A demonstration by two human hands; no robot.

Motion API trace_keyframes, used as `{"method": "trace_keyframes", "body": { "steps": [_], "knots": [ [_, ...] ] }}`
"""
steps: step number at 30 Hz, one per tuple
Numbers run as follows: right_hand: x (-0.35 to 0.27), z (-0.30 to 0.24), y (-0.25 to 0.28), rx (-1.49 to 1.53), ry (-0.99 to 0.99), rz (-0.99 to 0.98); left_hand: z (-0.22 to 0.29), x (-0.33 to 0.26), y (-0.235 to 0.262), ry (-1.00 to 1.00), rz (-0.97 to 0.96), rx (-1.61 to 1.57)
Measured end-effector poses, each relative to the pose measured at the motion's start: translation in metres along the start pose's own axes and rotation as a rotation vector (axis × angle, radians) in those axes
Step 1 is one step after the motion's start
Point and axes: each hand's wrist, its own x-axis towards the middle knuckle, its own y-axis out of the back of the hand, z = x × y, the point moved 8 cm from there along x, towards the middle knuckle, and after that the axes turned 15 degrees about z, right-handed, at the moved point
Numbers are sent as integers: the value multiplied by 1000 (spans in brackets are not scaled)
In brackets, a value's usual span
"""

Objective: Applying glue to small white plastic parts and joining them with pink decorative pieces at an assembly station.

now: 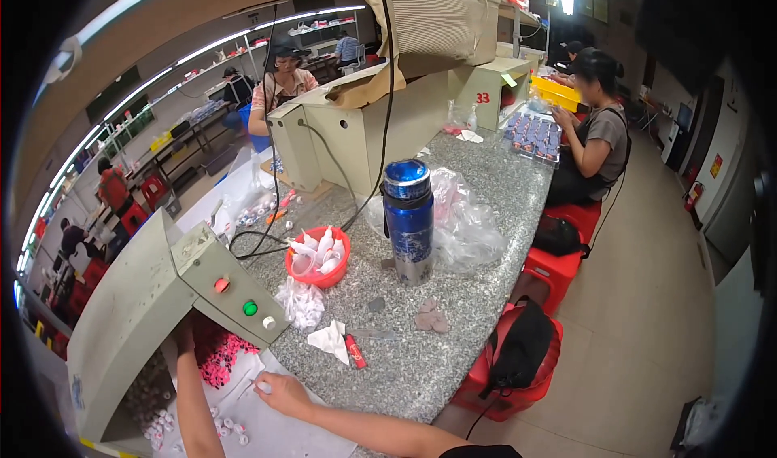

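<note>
A: Two bare forearms (368,430) are noted nearest the camera, in front of the beige machine (146,284). What is recorded for the hands?

B: The right hand (285,395) is positioned just outside the machine's opening, its fingers curled around what appears to be a small white bottle (264,388). The left hand (184,337) is placed under the machine's hood — mostly hidden, so whether anything is grasped cannot be told.

A: How is the bottle expected to handle?

B: It is judged light, probably of thin, yielding plastic; breakage is thought unlikely, though a smooth wall could prove slippery. It is best held around the body, with the narrow end left uncovered.

A: Appearance?

B: White and rounded; a thin tip seems to be pointed toward the machine's opening — finer detail is covered by the fingers. Similar white bottles (326,249) are kept in a red bowl (333,279), beyond the machine's button panel.

A: Surroundings?

B: Pink pieces (220,362) are heaped at the machine's opening. Small white pieces (231,428) are scattered on a white sheet (283,438) before it.
</note>
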Motion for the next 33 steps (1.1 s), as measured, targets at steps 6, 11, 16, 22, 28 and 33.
{"method": "trace_keyframes", "body": {
  "steps": [6,11,16,22,28,33],
  "knots": [
    [3,17,10,6,-47,54,120,-90,136,129,-87,-314],
    [2,21,0,49,-43,66,157,-197,185,-79,-150,-79],
    [2,17,-9,-27,66,39,169,-212,199,-155,-67,-51],
    [5,4,0,-138,167,67,162,-213,201,-62,-25,-72],
    [-5,9,-18,19,32,-114,158,-216,227,10,3,-163],
    [-8,3,-8,174,-36,-183,169,-225,233,51,147,-169]
  ]
}}
